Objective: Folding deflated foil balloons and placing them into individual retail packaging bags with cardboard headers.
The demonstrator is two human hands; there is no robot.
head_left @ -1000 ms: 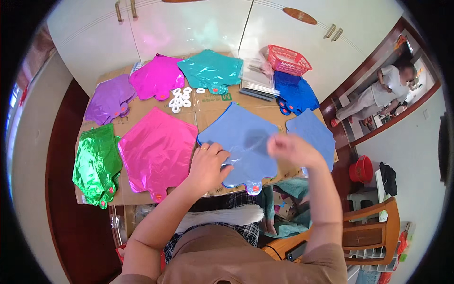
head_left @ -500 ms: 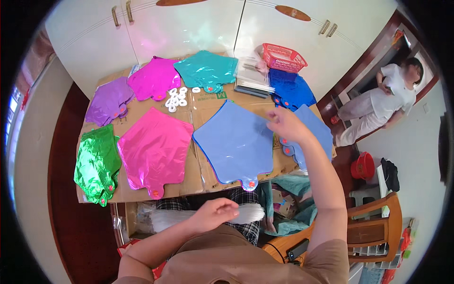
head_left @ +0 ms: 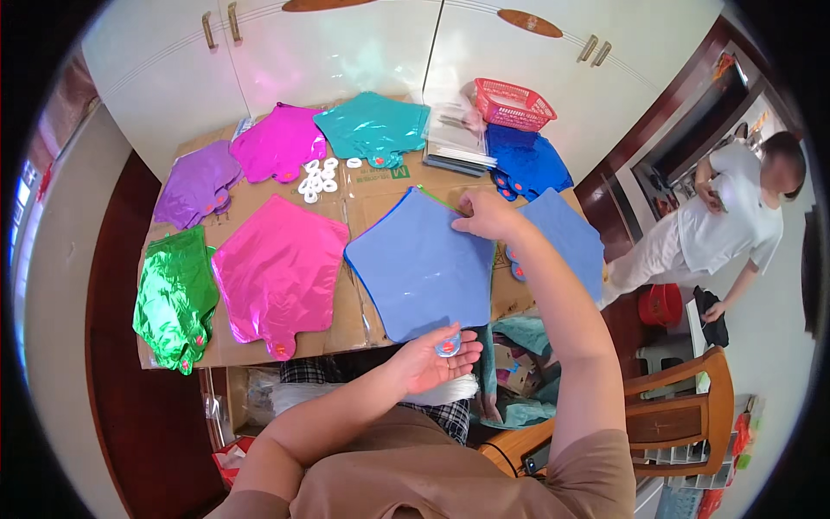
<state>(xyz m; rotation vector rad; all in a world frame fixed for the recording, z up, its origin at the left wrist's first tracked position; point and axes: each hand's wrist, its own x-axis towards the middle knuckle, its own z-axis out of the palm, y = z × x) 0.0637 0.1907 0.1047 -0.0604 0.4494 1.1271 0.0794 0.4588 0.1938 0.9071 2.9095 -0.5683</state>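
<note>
**Our hands on the blue balloon**

Our cardboard-covered worktop (head_left: pixel 363 203) carries the flat, light-blue, star-shaped foil balloon (head_left: pixel 424 264). Our right hand (head_left: pixel 488 216) pinches its top edge, fingers together. Our left hand (head_left: pixel 432 359) lies open under its round tail valve (head_left: pixel 447 347).

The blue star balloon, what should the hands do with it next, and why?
Probably lift the light blue star balloon off the cardboard table. The right hand pinches its top point, and the left hand lies palm up under its round neck tab, so both ends are already supported.
</note>
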